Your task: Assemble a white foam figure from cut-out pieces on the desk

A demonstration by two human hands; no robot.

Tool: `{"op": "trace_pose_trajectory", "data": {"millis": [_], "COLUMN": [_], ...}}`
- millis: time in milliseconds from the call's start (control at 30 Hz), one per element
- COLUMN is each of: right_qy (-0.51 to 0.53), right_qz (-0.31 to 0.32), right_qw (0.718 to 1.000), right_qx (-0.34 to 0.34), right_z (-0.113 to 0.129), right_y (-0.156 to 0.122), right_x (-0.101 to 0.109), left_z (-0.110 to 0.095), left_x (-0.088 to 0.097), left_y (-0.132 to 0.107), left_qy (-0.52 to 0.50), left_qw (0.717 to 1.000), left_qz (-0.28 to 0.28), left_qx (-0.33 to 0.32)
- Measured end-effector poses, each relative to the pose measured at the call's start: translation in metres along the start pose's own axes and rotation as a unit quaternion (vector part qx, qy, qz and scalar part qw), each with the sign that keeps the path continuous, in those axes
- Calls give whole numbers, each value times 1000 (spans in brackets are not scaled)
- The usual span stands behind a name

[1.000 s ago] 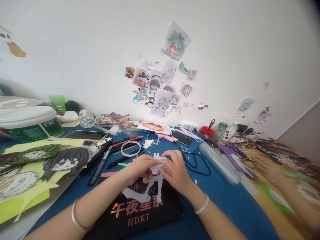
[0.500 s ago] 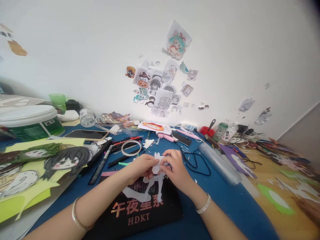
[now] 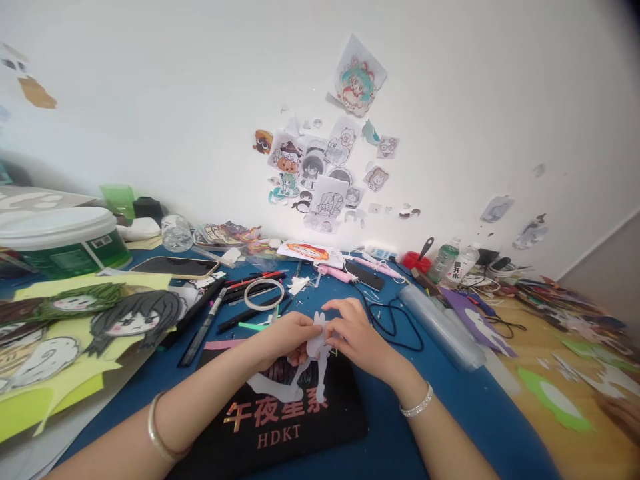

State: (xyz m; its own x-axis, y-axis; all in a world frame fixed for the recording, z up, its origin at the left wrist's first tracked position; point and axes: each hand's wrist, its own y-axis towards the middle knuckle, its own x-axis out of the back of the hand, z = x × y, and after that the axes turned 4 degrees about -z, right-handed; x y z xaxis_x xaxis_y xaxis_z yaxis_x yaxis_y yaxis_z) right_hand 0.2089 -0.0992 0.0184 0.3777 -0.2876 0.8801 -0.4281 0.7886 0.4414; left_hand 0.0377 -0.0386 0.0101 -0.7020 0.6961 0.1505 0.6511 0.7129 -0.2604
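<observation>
A small white paper cutout (image 3: 317, 343) with two pointed ears is held upright between my hands. My left hand (image 3: 289, 339) pinches it from the left, thumb in front near the ears. At its right edge are the bent fingers of my right hand (image 3: 353, 335); thumb and index finger curl close together there. Below hangs or lies a pale, limb-shaped cutout (image 3: 275, 389); whether it is joined to the eared piece I cannot tell. Under both hands lies a black board (image 3: 310, 445) with pink lettering.
Pens (image 3: 203, 330) and a tape roll (image 3: 264, 295) lie left of my hands. A clear plastic roll (image 3: 443, 327) and black cable (image 3: 393, 333) are at right. Coloured drawings (image 3: 135, 320) and a white-lidded tub (image 3: 60, 233) stand left. Another person's hand (image 3: 620, 413) shows far right.
The eared cutout has turned, its ears now narrower and upright. My right fingers have shifted slightly right, away from its face, and the view has moved a little.
</observation>
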Motion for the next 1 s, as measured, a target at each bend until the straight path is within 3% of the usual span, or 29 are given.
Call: {"op": "trace_pose_trajectory", "data": {"millis": [333,733,1000], "right_qy": [-56,-48,-24], "right_qz": [-29,-69,-96], "right_qw": [997,996,995], "right_qx": [54,14,-3], "right_z": [4,8,0], "right_y": [0,1,-1], "right_x": [-5,-10,-1], "left_z": [8,6,0], "left_x": [0,2,3], "left_y": [5,4,2], "left_qy": [14,-42,-72], "left_qw": [1000,999,997], "left_qz": [11,15,24], "left_qx": [13,15,12]}}
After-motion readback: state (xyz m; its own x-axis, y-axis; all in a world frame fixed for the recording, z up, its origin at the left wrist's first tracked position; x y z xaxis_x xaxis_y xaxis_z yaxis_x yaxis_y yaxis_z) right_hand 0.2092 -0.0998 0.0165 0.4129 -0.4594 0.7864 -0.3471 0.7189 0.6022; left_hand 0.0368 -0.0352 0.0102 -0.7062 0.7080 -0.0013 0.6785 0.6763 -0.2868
